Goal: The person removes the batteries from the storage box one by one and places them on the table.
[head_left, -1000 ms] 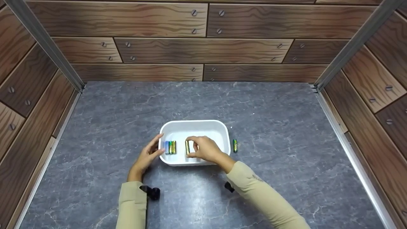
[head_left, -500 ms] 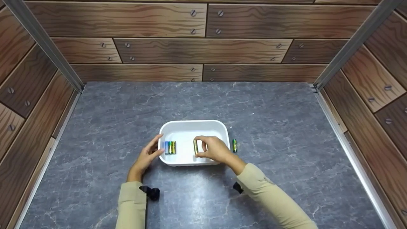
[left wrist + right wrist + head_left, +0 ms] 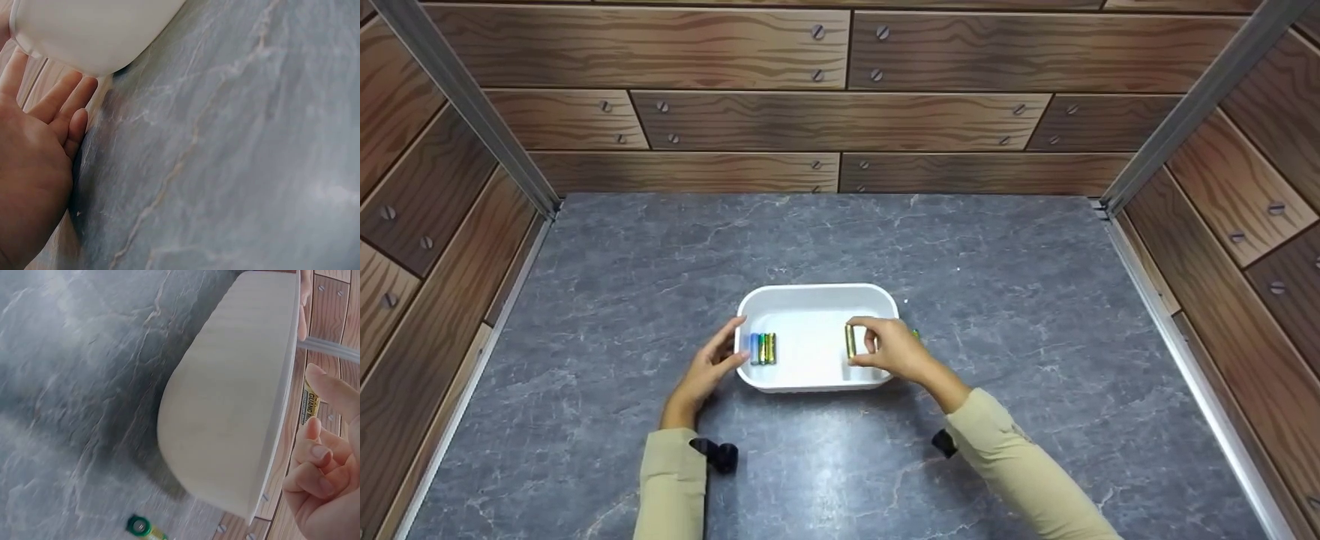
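Note:
In the head view, a white plastic tub (image 3: 810, 373) stands on the grey marbled table. My left hand (image 3: 706, 371) holds its left wall, thumb over the rim and fingertips against the outside; the left wrist view shows that hand (image 3: 39, 146) with fairly straight fingers below the tub. Between thumb and fingers my right hand (image 3: 894, 350) pinches the ends of a gold battery (image 3: 850, 342) over the tub's right part. Printed lettering shows on this battery (image 3: 310, 404) in the right wrist view. A blue battery (image 3: 754, 349), a green one (image 3: 763, 349) and a gold-green one (image 3: 771, 349) lie side by side in the tub's left end.
Another green-and-gold battery (image 3: 143, 527) lies on the table to the tub's right, mostly hidden behind the right hand in the head view. Wood-patterned walls (image 3: 735, 120) with metal corner posts (image 3: 472, 112) surround the table.
My right hand has moved right across the tub with the gold battery, from near its middle to its right part, covering most of the battery outside. The left hand and tub have stayed put.

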Tool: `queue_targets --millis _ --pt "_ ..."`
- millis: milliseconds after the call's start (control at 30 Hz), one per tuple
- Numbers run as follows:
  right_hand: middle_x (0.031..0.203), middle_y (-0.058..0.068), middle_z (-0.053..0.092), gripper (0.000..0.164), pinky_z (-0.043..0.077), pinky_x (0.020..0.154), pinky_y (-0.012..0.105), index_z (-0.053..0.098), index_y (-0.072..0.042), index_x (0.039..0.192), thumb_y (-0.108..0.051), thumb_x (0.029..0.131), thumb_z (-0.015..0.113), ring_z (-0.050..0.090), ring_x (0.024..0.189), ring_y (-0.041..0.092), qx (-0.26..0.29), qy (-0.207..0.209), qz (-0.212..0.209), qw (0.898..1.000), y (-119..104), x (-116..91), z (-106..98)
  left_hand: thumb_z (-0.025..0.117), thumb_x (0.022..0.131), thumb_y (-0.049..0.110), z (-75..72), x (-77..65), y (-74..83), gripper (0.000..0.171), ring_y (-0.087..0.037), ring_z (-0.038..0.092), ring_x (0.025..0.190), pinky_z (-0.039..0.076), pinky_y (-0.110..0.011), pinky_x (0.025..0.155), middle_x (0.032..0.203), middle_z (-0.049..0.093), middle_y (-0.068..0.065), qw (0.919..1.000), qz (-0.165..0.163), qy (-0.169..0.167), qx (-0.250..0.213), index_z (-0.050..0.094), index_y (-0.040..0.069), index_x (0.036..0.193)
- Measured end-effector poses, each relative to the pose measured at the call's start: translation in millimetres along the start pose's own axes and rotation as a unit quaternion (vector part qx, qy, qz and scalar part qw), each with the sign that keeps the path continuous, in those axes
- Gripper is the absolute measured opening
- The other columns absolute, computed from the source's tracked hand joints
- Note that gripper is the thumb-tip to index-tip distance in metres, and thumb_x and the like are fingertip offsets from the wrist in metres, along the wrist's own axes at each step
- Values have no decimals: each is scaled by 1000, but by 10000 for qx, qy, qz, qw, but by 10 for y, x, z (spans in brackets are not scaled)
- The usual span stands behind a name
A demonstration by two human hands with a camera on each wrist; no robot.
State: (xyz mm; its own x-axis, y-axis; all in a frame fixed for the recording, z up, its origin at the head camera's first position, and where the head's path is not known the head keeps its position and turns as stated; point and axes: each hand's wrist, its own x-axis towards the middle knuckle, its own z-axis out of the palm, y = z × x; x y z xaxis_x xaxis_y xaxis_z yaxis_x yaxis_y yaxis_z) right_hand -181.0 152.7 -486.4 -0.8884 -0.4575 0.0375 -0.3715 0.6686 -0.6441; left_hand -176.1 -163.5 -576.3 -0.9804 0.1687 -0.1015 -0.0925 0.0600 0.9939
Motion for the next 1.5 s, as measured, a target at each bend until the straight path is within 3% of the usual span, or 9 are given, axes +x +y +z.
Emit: queue_targets --millis 433,1033,1200,1500 --pt "66 7 56 52 35 54 16 62 5 120 -11 74 82 40 56 4 591 219 290 9976 218 -130 -180 60 92 4 -9 -8 6 64 -22 56 116 49 -21 87 145 45 -25 9997 -39 -223 -78 34 10 150" --pt "65 -2 50 57 36 54 16 58 9 124 -8 75 81 40 54 1 990 344 715 9919 570 -324 -345 60 91 1 6 -2 0 62 -16 58 106 50 -21 84 140 49 -27 9999 33 -94 -72 37 7 148" --pt "64 0 51 57 35 52 16 58 10 124 -8 75 80 39 53 0 989 378 633 9924 658 -364 -364 60 92 1 2 -1 6 62 -15 58 106 49 -21 85 139 50 -27 9998 22 -151 -109 36 7 149" --pt "63 -3 48 56 34 51 16 58 7 125 -8 76 80 40 54 3 809 259 1021 9911 825 -414 -325 60 91 2 -3 -10 11 63 -12 59 103 49 -21 85 141 48 -27 9998 -1 -167 -52 35 6 149"
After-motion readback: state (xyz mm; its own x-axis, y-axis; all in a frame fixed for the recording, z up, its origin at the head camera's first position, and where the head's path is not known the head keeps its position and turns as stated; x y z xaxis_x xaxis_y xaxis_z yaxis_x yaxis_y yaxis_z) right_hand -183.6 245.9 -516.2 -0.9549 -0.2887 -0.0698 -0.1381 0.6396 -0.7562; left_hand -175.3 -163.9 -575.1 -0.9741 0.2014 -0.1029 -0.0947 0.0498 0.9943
